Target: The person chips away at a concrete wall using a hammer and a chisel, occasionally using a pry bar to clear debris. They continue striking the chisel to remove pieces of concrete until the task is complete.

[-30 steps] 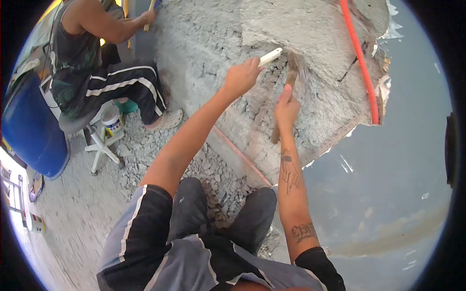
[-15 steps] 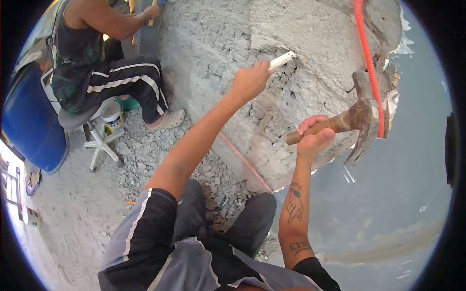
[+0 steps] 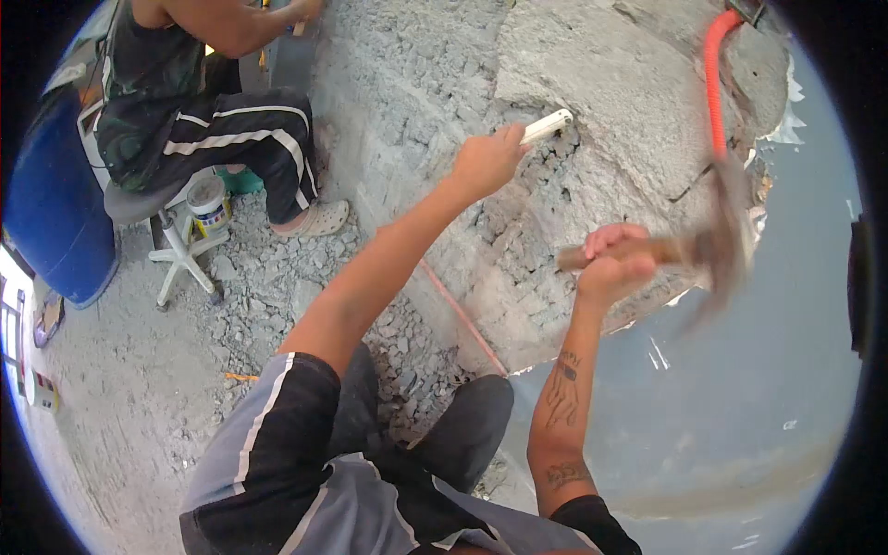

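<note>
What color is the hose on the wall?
The hose is bright orange-red; it shows best in the head view.

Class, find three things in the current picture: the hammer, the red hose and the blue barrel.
Hammer (image 3: pixel 672 249): head view, on the handle.
Red hose (image 3: pixel 713 88): head view, on its middle stretch.
Blue barrel (image 3: pixel 57 199): head view, on its side.
</note>
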Available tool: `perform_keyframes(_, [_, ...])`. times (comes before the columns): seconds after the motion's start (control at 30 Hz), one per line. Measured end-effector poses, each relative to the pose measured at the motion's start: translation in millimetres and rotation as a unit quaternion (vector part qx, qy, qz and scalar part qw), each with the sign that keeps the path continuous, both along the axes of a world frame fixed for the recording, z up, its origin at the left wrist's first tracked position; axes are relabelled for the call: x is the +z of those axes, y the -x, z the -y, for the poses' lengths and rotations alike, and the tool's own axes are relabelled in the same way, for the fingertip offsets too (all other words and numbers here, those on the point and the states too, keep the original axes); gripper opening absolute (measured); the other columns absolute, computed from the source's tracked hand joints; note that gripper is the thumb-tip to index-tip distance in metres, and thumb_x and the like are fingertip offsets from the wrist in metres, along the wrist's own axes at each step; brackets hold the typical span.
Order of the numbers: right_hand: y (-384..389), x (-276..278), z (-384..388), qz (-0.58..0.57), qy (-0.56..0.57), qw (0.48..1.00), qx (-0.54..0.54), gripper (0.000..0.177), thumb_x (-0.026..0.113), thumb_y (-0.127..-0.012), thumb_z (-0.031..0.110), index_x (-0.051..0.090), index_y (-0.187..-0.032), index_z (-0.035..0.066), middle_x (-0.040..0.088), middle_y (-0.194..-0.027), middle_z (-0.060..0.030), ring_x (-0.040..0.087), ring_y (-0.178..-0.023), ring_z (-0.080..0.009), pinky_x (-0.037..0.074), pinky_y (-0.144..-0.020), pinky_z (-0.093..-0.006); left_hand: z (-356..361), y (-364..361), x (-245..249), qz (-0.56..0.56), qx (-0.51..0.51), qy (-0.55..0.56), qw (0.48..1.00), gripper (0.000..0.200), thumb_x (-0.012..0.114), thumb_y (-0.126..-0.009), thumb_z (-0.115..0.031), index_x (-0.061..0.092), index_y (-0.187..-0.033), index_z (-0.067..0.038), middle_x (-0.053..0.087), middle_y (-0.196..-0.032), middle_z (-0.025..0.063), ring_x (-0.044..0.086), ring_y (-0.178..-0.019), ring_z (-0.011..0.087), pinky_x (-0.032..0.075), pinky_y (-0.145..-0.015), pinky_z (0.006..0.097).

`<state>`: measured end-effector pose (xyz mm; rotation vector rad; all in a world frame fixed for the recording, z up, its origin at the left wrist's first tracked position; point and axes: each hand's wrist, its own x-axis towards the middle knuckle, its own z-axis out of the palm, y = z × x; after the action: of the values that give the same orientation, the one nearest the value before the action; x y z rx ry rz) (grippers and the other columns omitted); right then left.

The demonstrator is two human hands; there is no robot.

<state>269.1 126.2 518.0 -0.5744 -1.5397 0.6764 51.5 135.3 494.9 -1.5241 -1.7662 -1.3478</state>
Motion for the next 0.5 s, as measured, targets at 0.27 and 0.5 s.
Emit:
perform_keyframes(0.27, [22, -21, -46, 0.251, 0.029, 0.965, -0.073, 0.066, 0.046, -0.092, 0.062, 0.057, -0.073, 0.0, 0.047, -0.052, -0.0054, 0.05, -0.047, -0.0183, 0.042, -0.047, -0.0347, -3, 0, -18, 0.012, 0.038, 0.022, 0.999, 0.028, 0.051, -0.095, -0.033, 0.051, -0.098, -0.005, 0.065, -0.078, 0.014, 0.064, -0.063, 0.0361, 0.049, -0.055, 0.047])
perform_keyframes(0.5, [-10, -44, 5, -0.011, 0.206, 0.973, 0.108, 0.069, 0.04, -0.088, 0.073, 0.045, -0.073, 0.006, 0.038, -0.053, -0.0005, 0.04, -0.042, -0.013, 0.034, -0.038, -0.0268, 35, -19, -7, 0.067, 0.094, 0.067, 0.991, 0.029, 0.052, -0.094, -0.035, 0.054, -0.094, -0.007, 0.065, -0.07, 0.0134, 0.063, -0.057, 0.0356, 0.049, -0.053, 0.0475])
